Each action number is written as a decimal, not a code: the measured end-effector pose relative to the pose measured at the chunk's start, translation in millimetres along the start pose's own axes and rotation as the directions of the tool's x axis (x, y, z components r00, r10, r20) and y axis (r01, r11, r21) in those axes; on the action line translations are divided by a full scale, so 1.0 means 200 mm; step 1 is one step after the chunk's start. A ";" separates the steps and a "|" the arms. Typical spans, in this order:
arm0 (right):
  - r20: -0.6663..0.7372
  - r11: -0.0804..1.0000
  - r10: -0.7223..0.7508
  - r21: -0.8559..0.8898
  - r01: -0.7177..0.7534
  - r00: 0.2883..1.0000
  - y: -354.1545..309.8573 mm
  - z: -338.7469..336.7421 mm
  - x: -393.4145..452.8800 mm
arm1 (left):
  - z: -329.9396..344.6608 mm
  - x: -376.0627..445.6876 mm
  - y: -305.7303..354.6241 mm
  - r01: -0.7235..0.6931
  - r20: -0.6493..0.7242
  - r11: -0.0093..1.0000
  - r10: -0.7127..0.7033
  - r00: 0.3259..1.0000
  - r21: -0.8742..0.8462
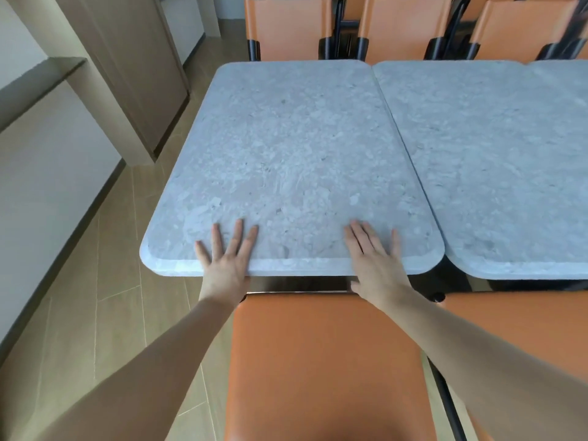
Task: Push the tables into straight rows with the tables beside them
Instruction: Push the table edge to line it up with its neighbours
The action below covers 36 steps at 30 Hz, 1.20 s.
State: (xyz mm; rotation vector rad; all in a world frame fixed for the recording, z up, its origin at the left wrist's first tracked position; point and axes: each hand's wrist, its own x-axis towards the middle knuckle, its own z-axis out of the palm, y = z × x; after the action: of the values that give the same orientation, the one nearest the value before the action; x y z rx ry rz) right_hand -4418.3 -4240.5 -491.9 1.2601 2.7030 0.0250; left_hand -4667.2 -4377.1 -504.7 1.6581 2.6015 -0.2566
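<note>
Pressing flat with straight, spread fingers, the left hand [226, 259] and right hand [375, 261] rest on the near edge of the grey stone-look table [286, 148], at about 7 and 5 o'clock of its top. The table fills the centre, its right side lying close alongside the neighbouring table [496, 160] at 3 o'clock, with an orange chair [321, 361] tucked at 6 o'clock. The slab looks heavy, stiff and smooth, so palms may slip; hooking the rounded near edge near both corners should steer it better.
</note>
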 end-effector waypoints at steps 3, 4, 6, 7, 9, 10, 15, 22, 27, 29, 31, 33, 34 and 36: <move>-0.119 0.996 0.057 -0.062 -0.065 0.991 0.10 0.04 0.03 | 0.01 0.01 0.00 0.010 -0.055 0.998 -0.007 0.998 0.062; -0.137 0.994 0.079 -0.062 -0.088 0.987 0.11 0.08 0.04 | 0.03 0.02 0.00 0.009 -0.062 0.996 -0.003 0.998 0.086; -0.179 0.991 0.106 -0.063 -0.119 0.978 0.11 0.15 0.05 | 0.06 0.03 0.01 0.000 -0.103 0.993 0.012 0.995 0.119; -0.194 0.989 0.115 -0.071 -0.131 0.974 0.11 0.17 0.04 | 0.07 0.03 0.01 -0.011 -0.117 0.990 0.028 0.993 0.143; -0.207 0.987 0.109 -0.097 -0.131 0.972 0.10 0.17 0.04 | 0.09 0.03 0.00 -0.031 -0.124 0.985 0.053 0.991 0.172; -0.199 0.986 0.106 -0.103 -0.128 0.974 0.09 0.16 0.03 | 0.09 0.03 -0.01 -0.037 -0.125 0.982 0.061 0.990 0.186; -0.096 0.987 0.131 -0.077 -0.139 0.987 0.04 0.11 0.01 | 0.05 0.03 -0.01 -0.035 -0.115 0.974 0.062 0.991 0.225; -0.107 0.985 0.162 -0.047 -0.168 0.981 0.02 0.08 -0.01 | 0.06 0.01 0.00 0.025 -0.136 0.976 0.005 0.991 0.217; -0.117 0.980 0.195 -0.025 -0.199 0.974 0.02 0.10 -0.05 | 0.09 0.00 0.00 0.030 -0.184 0.981 0.005 0.983 0.191; -0.115 0.980 0.192 -0.025 -0.196 0.975 0.02 0.11 -0.07 | 0.10 -0.02 0.01 0.043 -0.177 0.981 -0.010 0.984 0.187; -0.108 0.979 0.198 -0.019 -0.201 0.974 0.02 0.11 -0.10 | 0.10 -0.04 0.01 0.053 -0.162 0.983 -0.024 0.987 0.178; -0.085 0.979 0.202 -0.021 -0.204 0.976 0.01 0.09 -0.11 | 0.08 -0.06 0.02 0.052 -0.149 0.982 -0.025 0.989 0.180; -0.066 0.979 0.202 -0.029 -0.204 0.977 0.01 0.08 -0.11 | 0.08 -0.06 0.03 0.053 -0.139 0.983 -0.028 0.990 0.176; -0.011 0.977 0.210 -0.040 -0.210 0.978 0.00 0.05 -0.12 | 0.06 -0.08 0.05 0.062 -0.097 0.983 -0.046 0.994 0.172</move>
State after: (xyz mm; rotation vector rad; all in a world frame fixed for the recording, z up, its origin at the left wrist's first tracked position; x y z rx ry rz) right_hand -4401.1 -4259.3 -498.0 1.5289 2.5478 0.1094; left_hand -4651.8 -4388.4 -515.2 1.6915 2.7678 -0.4320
